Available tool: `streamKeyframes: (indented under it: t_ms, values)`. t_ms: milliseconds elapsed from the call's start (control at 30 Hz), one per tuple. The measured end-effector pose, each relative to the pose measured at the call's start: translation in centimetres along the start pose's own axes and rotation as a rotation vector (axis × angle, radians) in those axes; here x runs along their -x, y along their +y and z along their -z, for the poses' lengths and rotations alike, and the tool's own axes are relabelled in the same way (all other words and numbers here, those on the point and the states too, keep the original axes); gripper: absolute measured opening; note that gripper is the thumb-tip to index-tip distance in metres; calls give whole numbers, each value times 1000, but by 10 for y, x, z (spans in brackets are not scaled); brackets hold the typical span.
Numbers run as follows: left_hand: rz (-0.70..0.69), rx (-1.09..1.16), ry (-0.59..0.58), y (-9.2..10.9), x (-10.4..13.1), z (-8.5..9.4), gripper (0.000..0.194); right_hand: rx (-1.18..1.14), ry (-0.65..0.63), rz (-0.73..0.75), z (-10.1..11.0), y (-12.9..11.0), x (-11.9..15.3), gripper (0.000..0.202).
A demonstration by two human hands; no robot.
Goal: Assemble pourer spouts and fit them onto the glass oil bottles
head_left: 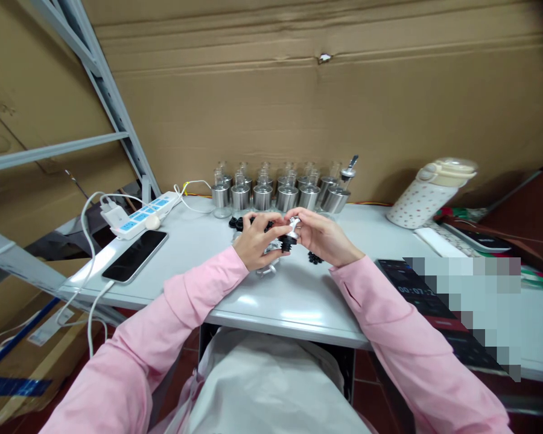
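Note:
Between my two hands, just above the table, is a bottle pourer (pixel 288 240) with a metal top and a ribbed black stopper pointing down. My left hand (pixel 261 238) has its thumb and fingers closed around it from the left. The fingertips of my right hand (pixel 320 236) pinch its upper metal part. Under my left hand lie shiny metal pourer parts (pixel 266 269), partly hidden. Black stoppers (pixel 239 223) lie behind that hand, and more black ribbed stoppers (pixel 315 258) sit below my right hand. Behind stand glass bottles with steel sleeves (pixel 287 198).
The rightmost bottle (pixel 337 196) carries a pourer. A phone (pixel 136 257) and a power strip (pixel 145 214) with white cables are on the left. To the right are a dotted tumbler (pixel 428 196) and a dark screen showing a timer (pixel 416 289). Cardboard (pixel 253 108) stands behind the table.

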State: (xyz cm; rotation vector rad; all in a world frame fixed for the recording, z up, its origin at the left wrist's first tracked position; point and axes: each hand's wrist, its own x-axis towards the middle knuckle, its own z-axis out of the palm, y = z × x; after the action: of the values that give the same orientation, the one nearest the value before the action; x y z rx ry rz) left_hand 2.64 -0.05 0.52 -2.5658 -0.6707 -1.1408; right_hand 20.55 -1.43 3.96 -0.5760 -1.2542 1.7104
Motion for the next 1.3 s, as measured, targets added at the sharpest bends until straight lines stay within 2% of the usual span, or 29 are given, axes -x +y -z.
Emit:
streamKeyframes:
  t_ms: [300,467,633,800,1067,1167,1300]
  values:
    - [-32,-4,-38,0,-1,1,39,26,-3,-38,2,2,0,10]
    - [-75,-13,9,0,-2,0,39,33,-11,-51,3,3,-1,11]
    - [-84,-63,-14,0,-1,0,39,38,6,-55,3,2,-1,9]
    - [-128,-120,46,3,-1,1,34,35,14,-63,0,0,1,10]
    - [-54,-132,-4,7,-1,-1,28,34,-2,-50,0,1,0,8]
    - [-6,-60,42,6,-1,0,31,25,-35,-41,0,1,0,11]
    - [109,34,146,4,-1,1,38,57,-49,-24,-2,1,1,28]
